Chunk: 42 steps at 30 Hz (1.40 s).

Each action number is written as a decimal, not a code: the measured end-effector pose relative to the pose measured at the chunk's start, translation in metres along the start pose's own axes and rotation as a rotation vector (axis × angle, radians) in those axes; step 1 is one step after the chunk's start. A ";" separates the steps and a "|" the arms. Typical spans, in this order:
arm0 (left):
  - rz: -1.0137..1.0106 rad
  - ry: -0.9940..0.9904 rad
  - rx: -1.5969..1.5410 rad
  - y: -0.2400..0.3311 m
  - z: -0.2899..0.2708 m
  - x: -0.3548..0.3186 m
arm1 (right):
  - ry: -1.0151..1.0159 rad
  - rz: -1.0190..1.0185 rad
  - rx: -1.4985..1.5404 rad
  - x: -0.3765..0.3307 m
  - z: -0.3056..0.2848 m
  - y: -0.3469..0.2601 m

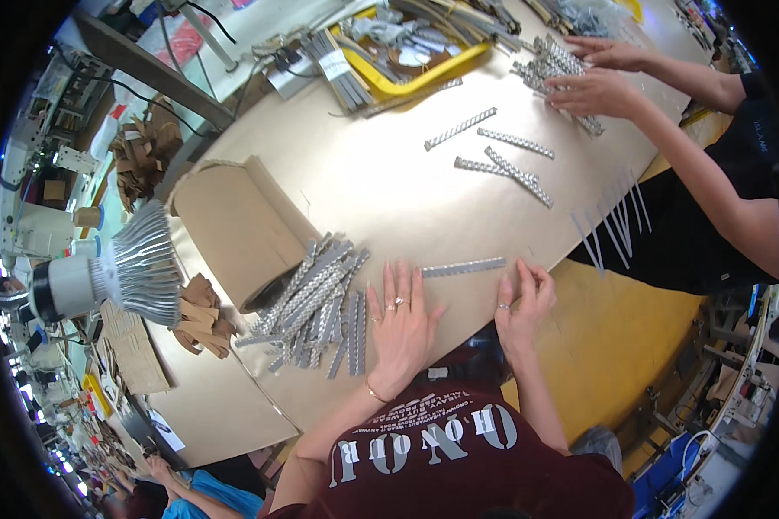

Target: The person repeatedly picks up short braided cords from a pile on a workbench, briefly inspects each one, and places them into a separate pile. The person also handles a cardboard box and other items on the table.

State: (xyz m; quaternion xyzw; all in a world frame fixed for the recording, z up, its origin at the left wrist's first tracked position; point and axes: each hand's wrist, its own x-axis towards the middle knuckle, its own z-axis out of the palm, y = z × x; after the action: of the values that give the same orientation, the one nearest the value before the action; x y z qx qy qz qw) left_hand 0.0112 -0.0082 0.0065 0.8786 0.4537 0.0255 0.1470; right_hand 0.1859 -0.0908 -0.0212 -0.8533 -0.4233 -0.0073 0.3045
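A single silver-grey braided strip (464, 267) lies flat on the brown-covered table, between my two hands. My left hand (404, 320) rests palm down with fingers stretched out, its fingertips by the strip's left end. My right hand (525, 307) is at the table's near edge, just past the strip's right end. Its fingers are loosely bent and apart, and nothing shows in them. Left of my left hand is a loose pile of similar braided strips (316, 298), some with the plain grey side up. A few strips (355, 333) lie lined up beside that hand.
A curved brown cardboard piece (238, 229) stands behind the pile. A metal-finned lamp (143, 268) juts in at left. A yellow tray (476, 60) holds strips at the back. Across the right corner, another person's hands (597, 86) gather braided strips; several loose strips (515, 173) lie nearby.
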 end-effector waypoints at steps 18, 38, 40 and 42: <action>-0.074 0.185 -0.591 -0.039 -0.055 -0.041 | -0.078 -0.323 0.313 0.091 0.011 -0.064; -0.001 0.465 -0.360 -0.036 -0.083 -0.030 | -0.004 -0.171 -0.171 0.151 0.020 -0.014; 0.106 0.401 -0.406 -0.024 -0.072 -0.021 | 0.011 -0.179 -0.145 0.153 0.031 -0.011; 0.173 0.322 -0.435 -0.015 -0.056 -0.012 | 0.054 -0.163 -0.114 0.150 0.044 -0.012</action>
State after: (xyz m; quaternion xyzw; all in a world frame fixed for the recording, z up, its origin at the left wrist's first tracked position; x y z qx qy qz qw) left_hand -0.0176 0.0032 0.0574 0.8463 0.3786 0.2739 0.2557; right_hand 0.2625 0.0454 -0.0106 -0.8314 -0.4819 -0.0791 0.2649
